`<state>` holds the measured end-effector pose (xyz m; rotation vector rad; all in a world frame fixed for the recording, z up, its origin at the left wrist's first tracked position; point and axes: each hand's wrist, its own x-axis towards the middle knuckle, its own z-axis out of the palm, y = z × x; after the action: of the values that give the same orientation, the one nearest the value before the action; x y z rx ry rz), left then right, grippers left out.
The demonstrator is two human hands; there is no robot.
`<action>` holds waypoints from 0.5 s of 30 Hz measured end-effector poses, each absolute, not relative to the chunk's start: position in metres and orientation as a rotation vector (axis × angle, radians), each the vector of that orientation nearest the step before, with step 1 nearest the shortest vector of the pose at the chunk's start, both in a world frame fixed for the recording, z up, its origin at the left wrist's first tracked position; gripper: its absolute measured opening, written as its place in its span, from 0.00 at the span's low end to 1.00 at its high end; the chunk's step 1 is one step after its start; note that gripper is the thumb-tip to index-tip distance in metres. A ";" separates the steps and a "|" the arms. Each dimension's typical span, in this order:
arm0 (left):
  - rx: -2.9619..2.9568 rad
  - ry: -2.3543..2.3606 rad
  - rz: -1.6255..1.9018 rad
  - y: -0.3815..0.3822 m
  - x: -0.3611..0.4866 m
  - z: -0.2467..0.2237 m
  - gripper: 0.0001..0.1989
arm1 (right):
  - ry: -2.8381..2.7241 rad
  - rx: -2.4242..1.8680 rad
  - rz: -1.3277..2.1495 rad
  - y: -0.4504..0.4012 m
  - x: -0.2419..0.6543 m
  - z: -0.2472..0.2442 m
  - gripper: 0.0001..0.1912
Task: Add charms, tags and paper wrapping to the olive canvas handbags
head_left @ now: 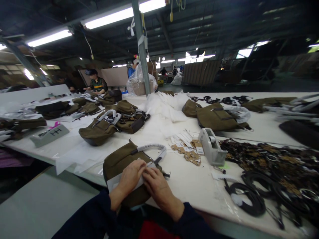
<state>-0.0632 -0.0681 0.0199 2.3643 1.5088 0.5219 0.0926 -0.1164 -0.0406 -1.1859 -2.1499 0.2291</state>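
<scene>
Canvas bag (116, 163) lies flat at the near edge of the counter (191, 189), its handle (152, 148) sleeved in white wrap and arching toward the far side. Left hand (131, 177) and right hand (159, 190) sit side by side on its lower part, both over a white sheet (126, 183) laid across the bag. Their fingers (149, 174) are closed together and curled down against the sheet, though whether they pinch it I cannot tell.

Farther along the counter, more bags (98, 132) lie about with wrapped handles, some among loose tissue sheets (161, 111). Just right of the hands sit a pile of kraft tags (188, 149) and a grey tape dispenser (211, 146). Along the right edge are coiled black straps (245, 199) and a dark heap of strap hardware (269, 162) — a large supply of both. No tag shows on the near bag, and the tag pile is full. Past the far end, a co-worker (96, 81) sits at work, hands on the counter.
</scene>
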 end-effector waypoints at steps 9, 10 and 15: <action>2.457 1.623 0.742 -0.072 -0.074 0.016 0.20 | -2.222 -1.266 0.233 -0.082 0.101 -0.031 0.24; 2.506 1.595 0.706 -0.074 -0.072 0.020 0.16 | -2.231 -1.272 0.250 -0.080 0.102 -0.029 0.23; 2.477 1.437 0.487 -0.087 -0.071 0.026 0.10 | -2.224 -1.245 0.308 -0.079 0.107 -0.026 0.14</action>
<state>-0.0707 -0.0869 0.0263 2.4771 1.4371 0.4866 0.1075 -0.0790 -0.0260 -1.2446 -2.2241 0.3085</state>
